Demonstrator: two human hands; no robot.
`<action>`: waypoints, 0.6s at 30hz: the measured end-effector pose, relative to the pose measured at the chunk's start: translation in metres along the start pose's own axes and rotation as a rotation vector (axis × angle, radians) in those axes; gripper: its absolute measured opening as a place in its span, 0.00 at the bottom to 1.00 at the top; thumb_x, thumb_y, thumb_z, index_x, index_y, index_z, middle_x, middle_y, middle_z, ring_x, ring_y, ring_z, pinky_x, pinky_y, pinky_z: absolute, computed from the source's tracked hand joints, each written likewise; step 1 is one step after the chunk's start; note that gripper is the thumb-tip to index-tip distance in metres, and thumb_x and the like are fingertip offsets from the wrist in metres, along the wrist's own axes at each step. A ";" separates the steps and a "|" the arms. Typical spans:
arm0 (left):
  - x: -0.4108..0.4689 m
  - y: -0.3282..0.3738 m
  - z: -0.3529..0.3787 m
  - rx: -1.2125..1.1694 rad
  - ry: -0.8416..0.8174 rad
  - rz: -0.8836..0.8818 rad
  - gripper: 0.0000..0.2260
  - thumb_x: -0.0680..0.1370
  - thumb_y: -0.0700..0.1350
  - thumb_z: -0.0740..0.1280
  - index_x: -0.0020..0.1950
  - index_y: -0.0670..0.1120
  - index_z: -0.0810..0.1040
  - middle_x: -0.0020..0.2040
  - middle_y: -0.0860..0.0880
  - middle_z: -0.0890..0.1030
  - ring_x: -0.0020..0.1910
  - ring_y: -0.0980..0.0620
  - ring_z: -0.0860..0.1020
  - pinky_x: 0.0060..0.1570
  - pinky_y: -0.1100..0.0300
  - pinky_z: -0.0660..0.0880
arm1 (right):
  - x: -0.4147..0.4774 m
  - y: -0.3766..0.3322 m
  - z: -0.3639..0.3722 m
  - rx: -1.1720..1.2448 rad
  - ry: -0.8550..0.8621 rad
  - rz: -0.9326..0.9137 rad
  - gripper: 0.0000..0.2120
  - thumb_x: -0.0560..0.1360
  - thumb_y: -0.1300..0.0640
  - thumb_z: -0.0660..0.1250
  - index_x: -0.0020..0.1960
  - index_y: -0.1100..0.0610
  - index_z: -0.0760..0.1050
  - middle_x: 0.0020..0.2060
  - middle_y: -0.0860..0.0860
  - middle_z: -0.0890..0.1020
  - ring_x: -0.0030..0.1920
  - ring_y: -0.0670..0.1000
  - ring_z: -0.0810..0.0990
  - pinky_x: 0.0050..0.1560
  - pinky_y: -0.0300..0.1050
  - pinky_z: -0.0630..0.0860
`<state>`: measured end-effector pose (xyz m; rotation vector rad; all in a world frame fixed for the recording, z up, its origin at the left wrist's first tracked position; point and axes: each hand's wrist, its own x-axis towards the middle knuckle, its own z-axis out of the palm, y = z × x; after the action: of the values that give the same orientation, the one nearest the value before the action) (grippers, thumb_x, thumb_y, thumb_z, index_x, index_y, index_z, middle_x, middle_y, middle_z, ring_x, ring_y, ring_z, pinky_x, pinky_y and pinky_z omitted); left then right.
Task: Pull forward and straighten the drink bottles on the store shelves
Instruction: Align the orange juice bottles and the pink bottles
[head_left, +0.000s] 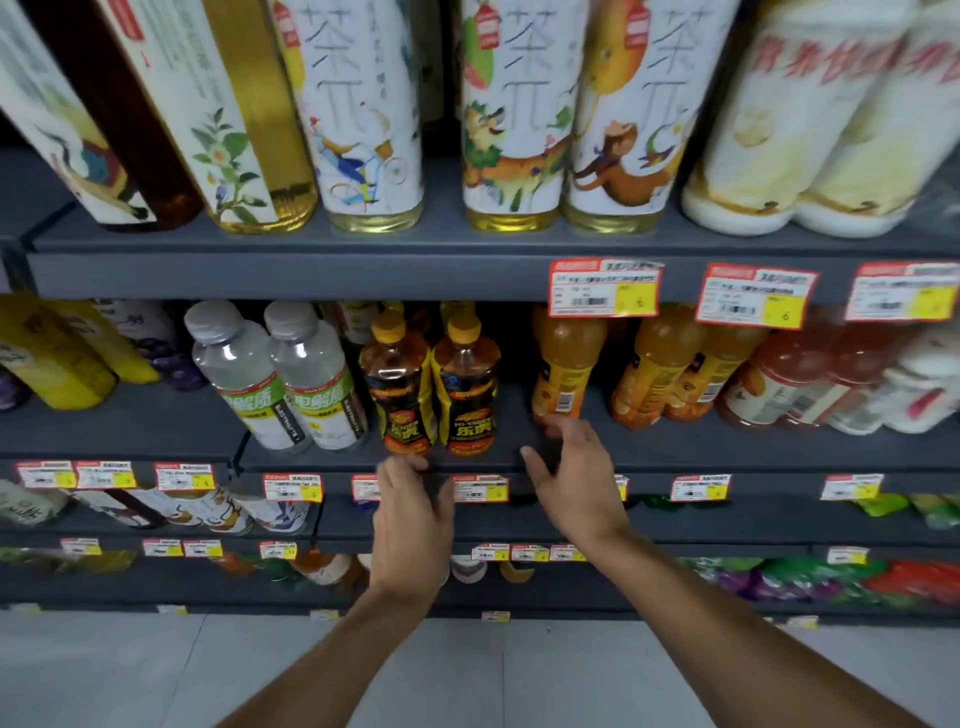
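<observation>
Two amber Hi-Tiger bottles (436, 384) with yellow caps stand side by side at the front of the middle shelf (675, 447). My left hand (413, 514) hovers open just below them at the shelf edge, fingertips near the left bottle's base. To their right stands an orange juice bottle (566, 364), set a little further back. My right hand (576, 473) is open with fingers spread, its fingertips at the base of that orange bottle. Neither hand grips anything.
Two clear electrolyte water bottles (280, 374) lean at the left. More orange and red drink bottles (727, 374) fill the right. Tall tea bottles (514, 114) line the upper shelf. Price tags (605, 288) hang on shelf edges. Lower shelves hold more drinks.
</observation>
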<state>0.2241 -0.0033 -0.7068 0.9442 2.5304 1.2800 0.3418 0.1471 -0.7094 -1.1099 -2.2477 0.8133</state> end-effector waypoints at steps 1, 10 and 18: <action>-0.005 0.009 0.010 -0.007 -0.034 0.032 0.13 0.79 0.44 0.70 0.55 0.53 0.66 0.52 0.54 0.69 0.47 0.63 0.74 0.40 0.70 0.69 | 0.000 0.007 -0.010 -0.001 0.051 0.025 0.20 0.77 0.49 0.70 0.66 0.54 0.71 0.56 0.50 0.75 0.56 0.51 0.77 0.54 0.43 0.73; 0.019 0.094 0.096 -0.071 -0.073 -0.054 0.32 0.78 0.51 0.72 0.76 0.44 0.62 0.69 0.45 0.67 0.65 0.45 0.71 0.56 0.60 0.67 | 0.026 0.058 -0.065 0.035 0.348 0.356 0.31 0.72 0.42 0.74 0.66 0.55 0.67 0.59 0.54 0.71 0.56 0.59 0.77 0.50 0.51 0.74; 0.047 0.095 0.113 -0.022 -0.042 -0.095 0.36 0.74 0.51 0.75 0.76 0.41 0.64 0.69 0.41 0.73 0.68 0.42 0.72 0.65 0.46 0.72 | 0.041 0.062 -0.058 -0.078 0.370 0.381 0.36 0.69 0.35 0.73 0.67 0.55 0.69 0.62 0.55 0.73 0.55 0.63 0.79 0.47 0.58 0.77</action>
<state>0.2761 0.1425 -0.6976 0.8264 2.4916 1.2455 0.3902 0.2274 -0.7050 -1.6101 -1.8002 0.6012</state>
